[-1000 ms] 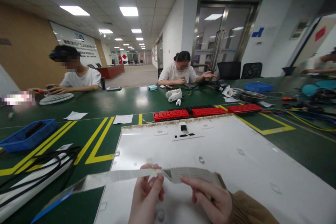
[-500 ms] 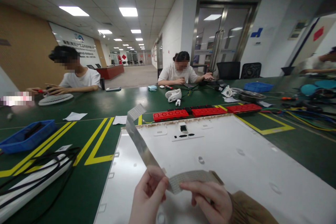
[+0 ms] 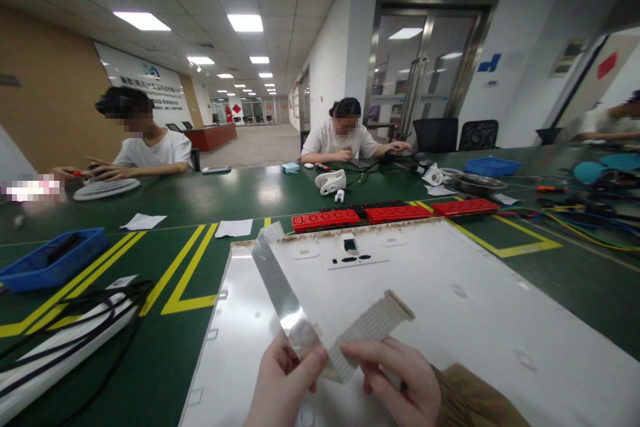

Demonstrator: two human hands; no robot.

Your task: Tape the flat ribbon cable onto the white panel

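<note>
A flat grey ribbon cable (image 3: 280,287) is bent into a V in front of me. My left hand (image 3: 293,373) pinches it near the bend between thumb and fingers. One shiny strip rises to the upper left. The other strip, with printed rows and a brownish connector end, points up and right. The index fingertip of my right hand (image 3: 400,370) touches this strip just beside the bend. That hand's index finger is stretched out and the lower digits stand apart from it. Beneath both hands lies a large white panel (image 3: 425,287).
Red power strips (image 3: 325,218) lie beyond the panel's far edge. To the left are a blue tray (image 3: 75,270) and a white bar with black cords (image 3: 75,347). White papers (image 3: 233,229) rest on the green table. Several people sit around it.
The cable's right strip has swung upward, off my right fingers, so its connector end stands higher. The left strip has tilted slightly right and lower. Both hands have barely moved.
</note>
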